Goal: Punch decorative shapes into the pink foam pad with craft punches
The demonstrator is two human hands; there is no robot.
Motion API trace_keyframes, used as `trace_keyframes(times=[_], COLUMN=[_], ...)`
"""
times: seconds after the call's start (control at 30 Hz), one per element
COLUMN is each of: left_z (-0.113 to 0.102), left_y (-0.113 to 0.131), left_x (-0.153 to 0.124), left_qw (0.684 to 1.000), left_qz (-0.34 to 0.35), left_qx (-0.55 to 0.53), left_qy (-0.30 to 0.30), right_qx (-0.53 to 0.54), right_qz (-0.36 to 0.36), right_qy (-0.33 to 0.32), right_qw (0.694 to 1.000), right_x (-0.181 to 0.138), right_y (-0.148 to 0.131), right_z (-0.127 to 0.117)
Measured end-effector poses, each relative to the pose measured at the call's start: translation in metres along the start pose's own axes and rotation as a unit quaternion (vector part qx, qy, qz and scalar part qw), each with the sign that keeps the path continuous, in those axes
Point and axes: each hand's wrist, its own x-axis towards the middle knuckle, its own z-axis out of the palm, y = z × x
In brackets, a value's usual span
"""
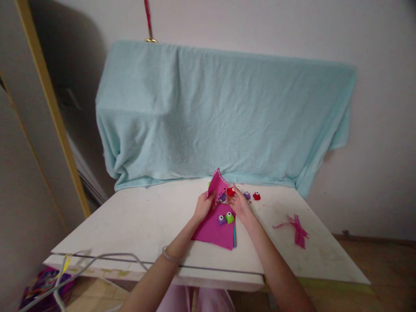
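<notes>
My left hand [203, 206] is closed on a magenta paper sheet [217, 185], raised and tilted above the table, with rows of small holes near its edges. At the sheet's right side, my right hand [238, 203] has its thumb and fingers around a small red craft punch [230, 191] with a white round top. Beneath the hands lies a stack of coloured paper [214, 229], magenta uppermost. On it sit a purple punch [222, 220] and a green punch [229, 217]. Another purple piece [222, 198] shows partly between the hands.
Beyond my right hand stand a purple punch [247, 195] and a red punch [256, 196]. Pink perforated paper scraps [298, 232] lie on the white table [139, 216] at right. A light-blue towel [227, 117] hangs behind. A grey cable [107, 256] crosses the front left edge.
</notes>
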Motion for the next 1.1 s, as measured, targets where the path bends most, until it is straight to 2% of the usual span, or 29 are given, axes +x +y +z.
trace_keyframes(times=[0.17,0.57,0.8,1.1], left_z=[0.0,0.0,0.001,0.002], left_y=[0.005,0.001,-0.002,-0.001], left_x=[-0.002,-0.002,-0.001,-0.003], left_qw=[1.0,0.999,1.0,1.0], left_qz=[-0.003,0.016,0.005,0.015], left_qx=[0.013,0.035,0.01,0.012], left_qy=[-0.01,-0.006,-0.009,-0.023], right_qx=[0.015,-0.012,-0.011,-0.092], right_qz=[0.003,-0.028,-0.047,-0.085], right_qy=[-0.04,-0.05,-0.073,-0.098], right_qw=[0.999,0.998,0.996,0.987], right_x=[-0.004,-0.006,-0.006,-0.011], right_y=[-0.001,0.001,0.0,0.001], right_z=[0.005,0.006,0.005,0.006])
